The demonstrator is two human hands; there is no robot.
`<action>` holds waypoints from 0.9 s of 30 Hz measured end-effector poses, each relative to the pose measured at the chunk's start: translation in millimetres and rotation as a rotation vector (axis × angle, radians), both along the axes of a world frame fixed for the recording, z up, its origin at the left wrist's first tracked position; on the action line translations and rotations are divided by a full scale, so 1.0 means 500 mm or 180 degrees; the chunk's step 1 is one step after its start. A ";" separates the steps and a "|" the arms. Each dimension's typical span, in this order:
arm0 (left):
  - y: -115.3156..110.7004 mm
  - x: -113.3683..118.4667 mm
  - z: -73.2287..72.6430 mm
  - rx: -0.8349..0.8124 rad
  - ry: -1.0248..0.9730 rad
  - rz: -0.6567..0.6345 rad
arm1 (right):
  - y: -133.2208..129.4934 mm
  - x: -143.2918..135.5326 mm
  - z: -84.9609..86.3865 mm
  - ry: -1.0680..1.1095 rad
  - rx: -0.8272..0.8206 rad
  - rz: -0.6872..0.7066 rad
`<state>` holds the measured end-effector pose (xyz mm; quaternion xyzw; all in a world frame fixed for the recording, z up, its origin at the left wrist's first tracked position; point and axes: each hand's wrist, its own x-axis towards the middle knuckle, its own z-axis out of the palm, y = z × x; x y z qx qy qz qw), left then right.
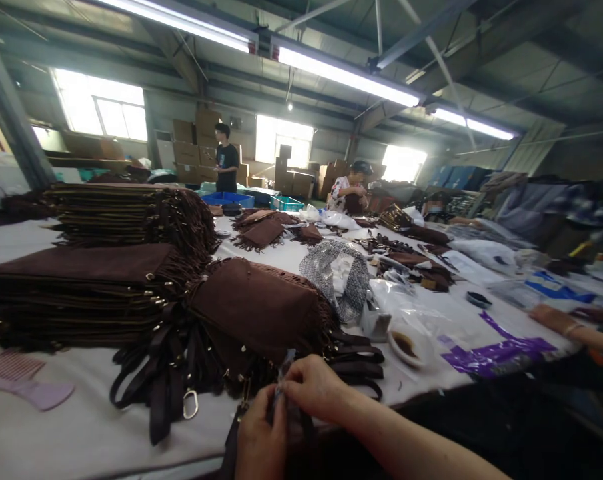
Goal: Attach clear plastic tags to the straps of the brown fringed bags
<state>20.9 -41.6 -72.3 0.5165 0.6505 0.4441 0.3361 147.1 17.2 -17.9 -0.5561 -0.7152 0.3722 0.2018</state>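
Observation:
My left hand (262, 433) and my right hand (314, 387) meet at the near edge of the table, fingers pinched together. Between the fingertips shows a small greyish, see-through scrap (288, 360); what else they grip is hidden. A dark strap (230, 447) with a gold clasp hangs beside my left hand. Just beyond lies a stack of brown fringed bags (256, 303), dark straps (161, 380) with metal clips spilling from it toward me. Left of these rises a taller pile of the same bags (76, 260).
A pink comb (28, 380) lies at the left. Rightward are a patterned grey bundle (321, 273), a bowl of brown stuff (406, 347), purple-printed plastic (496, 353) and another person's hand (554, 319). Two people (226, 160) are farther back, near blue crates (228, 199).

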 end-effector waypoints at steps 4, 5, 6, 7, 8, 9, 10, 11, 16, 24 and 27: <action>0.006 0.000 0.002 -0.0063 -0.0368 -0.0151 | -0.023 0.020 0.001 0.0354 -0.0147 -0.0249; 0.007 0.001 0.001 -0.0076 -0.0411 -0.0185 | -0.026 0.024 -0.004 0.0389 -0.0102 -0.0319; 0.006 0.003 0.000 -0.0117 -0.0437 -0.0220 | -0.029 0.028 -0.010 0.0411 -0.0043 -0.0411; 0.006 0.005 0.001 -0.0186 -0.0465 -0.0248 | -0.031 0.031 -0.018 0.0435 0.0000 -0.0529; 0.005 0.007 0.003 -0.0262 -0.0515 -0.0263 | -0.032 0.033 -0.027 0.0475 0.0008 -0.0655; 0.004 0.009 0.006 -0.0339 -0.0593 -0.0276 | -0.032 0.036 -0.037 0.0534 -0.0026 -0.0772; 0.003 0.012 0.008 -0.0415 -0.0693 -0.0280 | -0.032 0.038 -0.046 0.0613 -0.0089 -0.0865; 0.002 0.014 0.010 -0.0491 -0.0804 -0.0289 | -0.032 0.040 -0.054 0.0706 -0.0157 -0.0918; 0.000 0.026 0.004 -0.0816 -0.1605 -0.0379 | -0.030 0.045 -0.067 0.1093 -0.0380 -0.0949; -0.005 0.030 -0.003 -0.0944 -0.2031 -0.0361 | -0.035 0.042 -0.060 0.1701 -0.1362 -0.1056; -0.011 0.028 0.006 -0.1007 -0.1982 -0.0286 | -0.036 0.042 -0.061 0.1708 -0.1508 -0.1080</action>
